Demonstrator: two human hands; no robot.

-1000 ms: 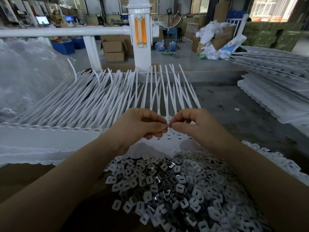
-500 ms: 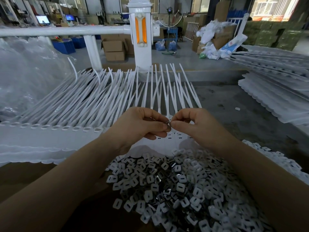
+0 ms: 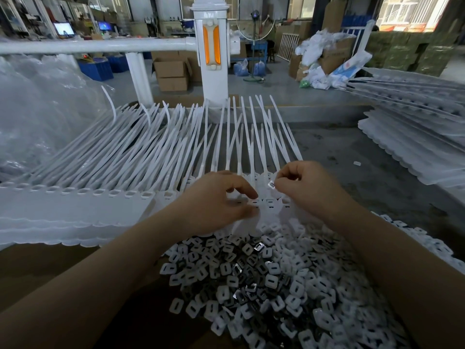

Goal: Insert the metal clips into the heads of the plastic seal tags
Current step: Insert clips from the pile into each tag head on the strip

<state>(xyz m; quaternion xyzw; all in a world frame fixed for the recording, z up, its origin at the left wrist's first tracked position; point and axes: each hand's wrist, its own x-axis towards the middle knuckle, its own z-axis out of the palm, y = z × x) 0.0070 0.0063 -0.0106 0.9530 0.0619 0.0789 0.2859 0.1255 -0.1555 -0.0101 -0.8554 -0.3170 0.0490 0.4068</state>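
the right hand [image 3: 305, 190] pinches one metal clip [image 3: 271, 184] between thumb and finger, just above the heads of the white seal tags [image 3: 266, 205]. the left hand [image 3: 216, 202] rests its curled fingers on these heads, holding nothing that i can see. a clip pile [image 3: 264, 285] lies nearer.

Your left hand [image 3: 216, 202] lay palm down with fingers loosely curled, its fingertips pointing right; it seemed to hold nothing, though motion blur hid the tips. Your right hand [image 3: 305, 187] sat slightly higher, thumb and forefinger pinched together. Both bare forearms reached forward, hands just apart.
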